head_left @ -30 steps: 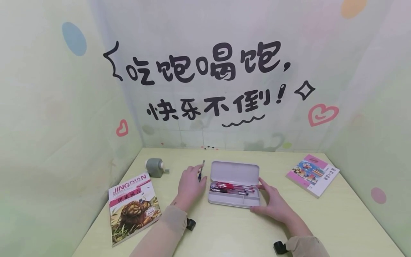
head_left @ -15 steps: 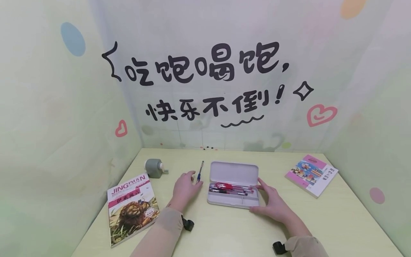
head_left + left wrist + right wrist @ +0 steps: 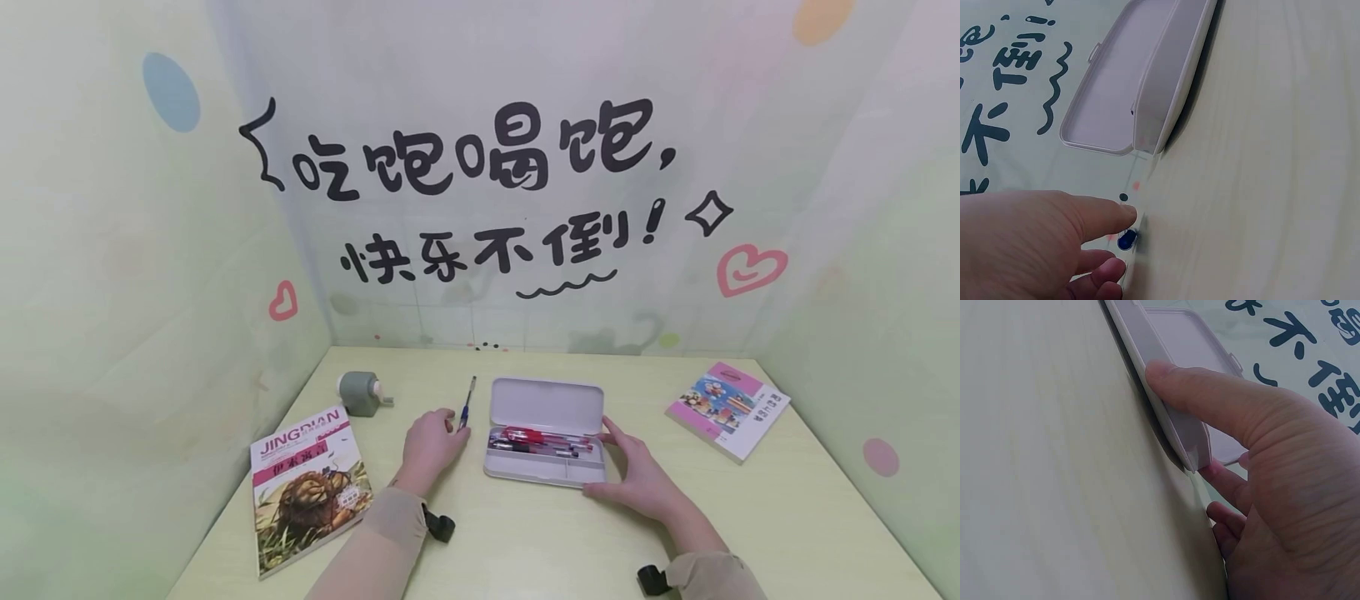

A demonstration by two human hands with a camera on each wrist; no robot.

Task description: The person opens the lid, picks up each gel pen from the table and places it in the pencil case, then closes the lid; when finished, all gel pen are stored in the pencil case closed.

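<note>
An open pencil case [image 3: 547,402] stands on the table with its lid raised and several pens [image 3: 536,439] inside, some red. My right hand [image 3: 637,475] grips the case's right end, thumb at the front edge and fingers at the side and back. In the right wrist view the thumb presses the case's front wall [image 3: 1188,428]. To the left of the case lies a single blue pen [image 3: 467,403]. My left hand [image 3: 429,450] is at its near end, thumb and fingers parted. The pen's blue end [image 3: 1127,239] shows in the gap between them.
A grey pencil sharpener [image 3: 360,393] stands at the back left, behind a magazine [image 3: 311,492] with a lion cover. At the far right lies a pink and white book [image 3: 729,408]. Printed fabric walls [image 3: 480,317] border the table [image 3: 525,542].
My left hand has drawn back slightly left and toward me from the blue pen, which now shows more fully. The right hand has stayed on the pencil case.
</note>
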